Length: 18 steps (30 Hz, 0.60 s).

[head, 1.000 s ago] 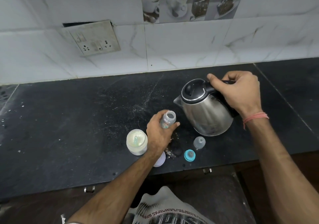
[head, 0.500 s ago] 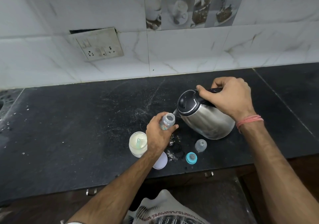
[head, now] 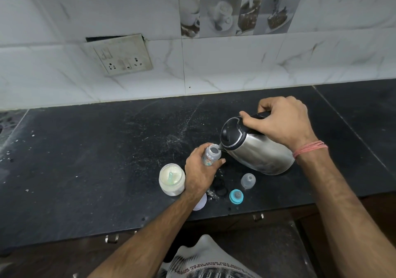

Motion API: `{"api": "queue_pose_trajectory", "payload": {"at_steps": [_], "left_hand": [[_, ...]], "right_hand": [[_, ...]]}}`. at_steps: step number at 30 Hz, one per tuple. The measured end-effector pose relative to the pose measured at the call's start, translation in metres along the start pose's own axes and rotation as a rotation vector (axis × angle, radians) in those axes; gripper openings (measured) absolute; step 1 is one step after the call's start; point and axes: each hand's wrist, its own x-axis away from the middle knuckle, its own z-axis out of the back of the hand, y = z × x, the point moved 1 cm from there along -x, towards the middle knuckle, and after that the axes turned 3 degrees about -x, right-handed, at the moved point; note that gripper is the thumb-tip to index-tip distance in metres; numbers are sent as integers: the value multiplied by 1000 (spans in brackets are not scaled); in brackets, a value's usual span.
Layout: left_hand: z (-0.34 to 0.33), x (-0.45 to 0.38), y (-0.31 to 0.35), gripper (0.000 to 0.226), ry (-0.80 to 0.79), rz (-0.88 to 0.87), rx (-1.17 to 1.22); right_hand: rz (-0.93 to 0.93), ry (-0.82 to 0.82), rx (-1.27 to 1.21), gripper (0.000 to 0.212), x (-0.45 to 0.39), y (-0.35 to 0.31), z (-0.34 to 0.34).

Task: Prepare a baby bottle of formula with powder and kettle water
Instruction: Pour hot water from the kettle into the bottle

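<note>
1. Since a second ago we see the kettle (head: 255, 147) tipped further toward the left; its spout now sits right at the rim of the baby bottle (head: 211, 154), where before it stood apart from it and more upright.
2. Our right hand (head: 282, 123) is curled tight round the kettle's black handle, thumb reaching forward toward the lid, knuckles up. A pink thread band (head: 310, 150) circles that wrist.
3. Our left hand (head: 200, 172) wraps the bottle's body, fingers on the far side and thumb on the near side, so only the neck and a strip of the printed wall show.
4. The bottle stands nearly upright near the front middle of the black counter (head: 85, 160), its long axis vertical and its open mouth facing up toward us. We cannot tell whether water is running.
5. The kettle's long axis leans from lower right to upper left, spout pointing left and down at the bottle mouth, its steel base lifted off the counter on the right.
6. Just left of our left hand stands the open powder jar (head: 172, 179) with a pale green scoop (head: 170, 177) in it.
7. In front of the kettle lie a clear bottle cap (head: 248, 180) and a teal nipple ring (head: 236, 196), apart from each other; a white lid (head: 200, 202) shows partly under our left forearm.
</note>
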Motion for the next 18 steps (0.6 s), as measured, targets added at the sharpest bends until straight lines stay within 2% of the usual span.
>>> {"api": "queue_pose_trajectory", "payload": {"at_steps": [18], "left_hand": [[-8,12,-6,60,-42,-14,-19]], "right_hand": [[185,-36,144,69,-7,-3,-9]]}}
